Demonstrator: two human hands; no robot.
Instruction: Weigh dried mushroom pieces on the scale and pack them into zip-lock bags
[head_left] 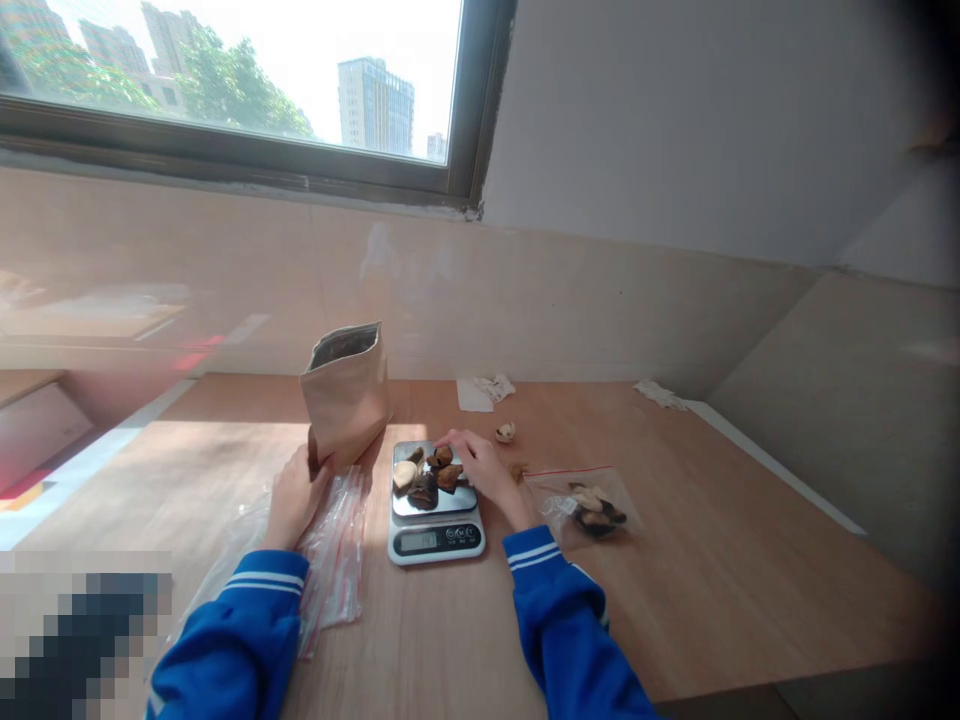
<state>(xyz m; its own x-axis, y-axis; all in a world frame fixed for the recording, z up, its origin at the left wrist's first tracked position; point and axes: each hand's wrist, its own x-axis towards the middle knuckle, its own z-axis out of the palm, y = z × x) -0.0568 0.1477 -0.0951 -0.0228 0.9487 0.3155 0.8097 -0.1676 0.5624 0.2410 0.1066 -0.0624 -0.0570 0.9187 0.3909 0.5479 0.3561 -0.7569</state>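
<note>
My left hand [295,492] is closed on the lower left side of an upright brown kraft paper bag [346,400], whose top gapes open. Right of the bag stands a white kitchen scale [437,540] with its display lit. Several dried mushroom pieces [424,490], dark brown and pale, lie on its metal plate. Over the plate's right rear edge, my right hand [480,462] has its fingers bent round a brown dried mushroom piece [444,456]; the grip is partly hidden by the hand.
Flat clear zip bags [335,560] lie under and beside my left forearm. A clear zip bag with dried pieces [596,510] rests right of the scale. Behind are a loose pale piece [505,432] and crumpled tissue [493,387]; another tissue [660,395] lies by the wall.
</note>
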